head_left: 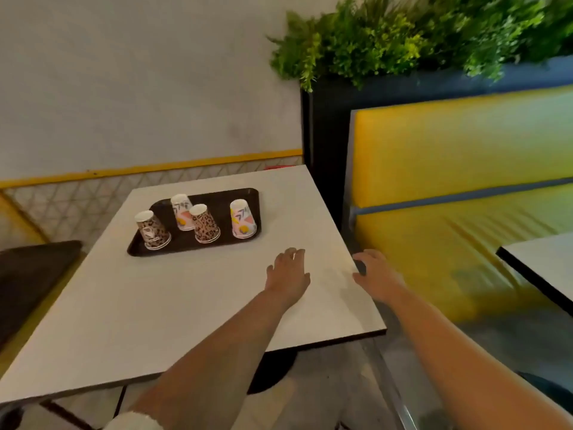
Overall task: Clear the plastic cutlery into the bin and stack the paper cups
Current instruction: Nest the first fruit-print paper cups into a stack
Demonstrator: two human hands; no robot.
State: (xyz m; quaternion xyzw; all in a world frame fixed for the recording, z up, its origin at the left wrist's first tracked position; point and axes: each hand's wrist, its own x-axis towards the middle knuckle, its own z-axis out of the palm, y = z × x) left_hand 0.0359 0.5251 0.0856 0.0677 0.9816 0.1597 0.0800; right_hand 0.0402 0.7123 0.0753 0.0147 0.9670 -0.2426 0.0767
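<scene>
resting flat on smooth white table (186, 305): left hand (286, 276) spread; right hand (376, 274) curled round table edge.

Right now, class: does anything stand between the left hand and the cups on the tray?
Nothing visible. The left hand lies over bare table; only open tabletop separates it from the tray, where four cups stand upside down, the nearest unblocked.
</scene>
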